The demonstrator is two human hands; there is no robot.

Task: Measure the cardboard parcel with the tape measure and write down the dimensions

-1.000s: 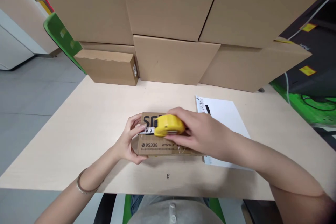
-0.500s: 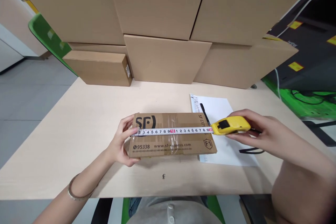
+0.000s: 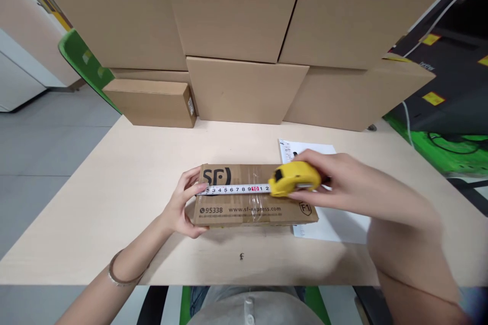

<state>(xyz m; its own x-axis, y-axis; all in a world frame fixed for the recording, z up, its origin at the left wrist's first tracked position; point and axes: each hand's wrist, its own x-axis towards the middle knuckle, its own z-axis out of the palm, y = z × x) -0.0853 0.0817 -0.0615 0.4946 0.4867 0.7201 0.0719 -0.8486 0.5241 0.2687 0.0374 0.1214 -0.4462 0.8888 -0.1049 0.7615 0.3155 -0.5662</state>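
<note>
A small brown cardboard box with SF lettering and clear packing tape is held at its left end by my left hand. That hand's thumb also presses the end of the white tape blade onto the box's printed face. The blade runs rightward across the face, with numbers showing to just past the red 10. My right hand is closed around the yellow tape measure, whose case lies over the right part of the box. Part of the case is hidden by my fingers.
White paper lies on the pale table, partly under the box and my right arm. A plain cardboard box stands at the back left. Large cardboard panels line the back edge. Dark equipment is on the right.
My right hand has moved left with the tape measure, from beyond the box's right end to over it. Less blade shows. The view has shifted slightly; my left hand keeps its hold.
</note>
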